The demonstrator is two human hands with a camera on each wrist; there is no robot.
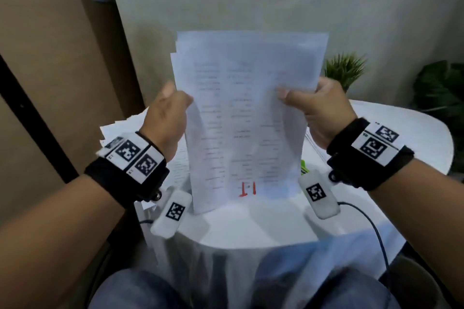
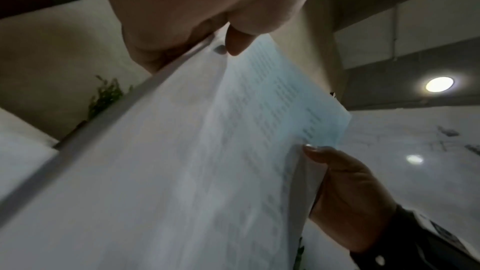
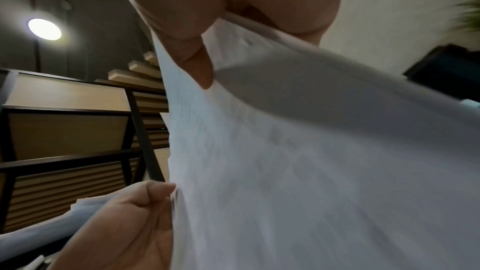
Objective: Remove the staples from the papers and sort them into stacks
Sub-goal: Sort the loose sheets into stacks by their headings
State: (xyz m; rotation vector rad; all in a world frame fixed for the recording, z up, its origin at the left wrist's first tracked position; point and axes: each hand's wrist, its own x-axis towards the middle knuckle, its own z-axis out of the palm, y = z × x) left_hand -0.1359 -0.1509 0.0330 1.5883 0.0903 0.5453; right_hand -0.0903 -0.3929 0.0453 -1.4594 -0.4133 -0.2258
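Observation:
A bundle of white printed sheets [image 1: 247, 118] stands upright above the table, with a red mark "1.1" near its lower edge. My left hand [image 1: 167, 113] grips its left edge, thumb on the front. My right hand [image 1: 317, 105] grips the right edge, thumb pressed on the page. The left wrist view shows the sheets [image 2: 197, 151] from below, pinched by my left hand [image 2: 207, 28], with the right hand [image 2: 345, 188] on the far edge. In the right wrist view the paper [image 3: 311, 161] fills the frame under my right hand [image 3: 197, 34]. No staple is visible.
A round white table [image 1: 401, 133] lies under the sheets. Loose papers [image 1: 118, 128] sit at its left, more papers [image 1: 313, 143] and a green item [image 1: 304, 167] at its right. Potted plants [image 1: 344, 70] stand behind. My knees are below the table's front edge.

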